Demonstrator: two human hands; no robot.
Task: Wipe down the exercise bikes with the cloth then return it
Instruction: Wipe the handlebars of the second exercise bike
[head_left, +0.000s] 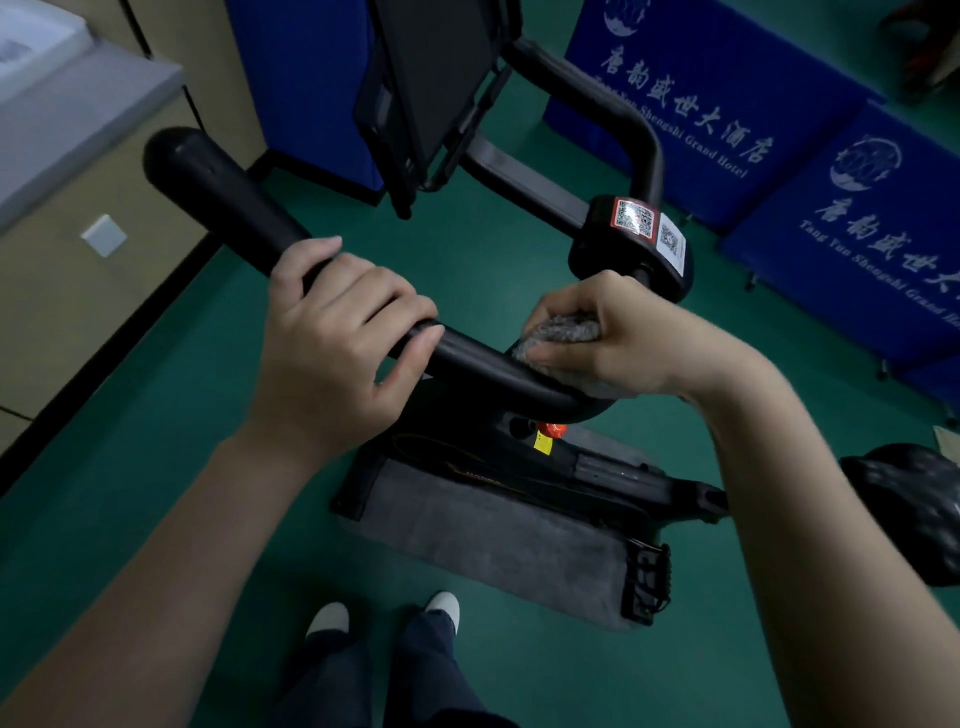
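Handlebar (467, 364) is steadied by the left hand (337, 332), fingers curled round it. At 3 o'clock, the grey cloth (566, 330) is clasped onto the bend by the right hand (618, 338). Wrap-around strokes are advised.

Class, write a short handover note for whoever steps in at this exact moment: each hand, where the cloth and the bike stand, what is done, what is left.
Left hand: grips the left arm of the black handlebar.
Right hand: holds the grey cloth bunched against the handlebar's bend near the centre.
Done: wiping of this exercise bike is under way at the handlebar; how much is already clean cannot be told.
Left: the rest of the handlebar and the frame below, any other bikes, then return the cloth.
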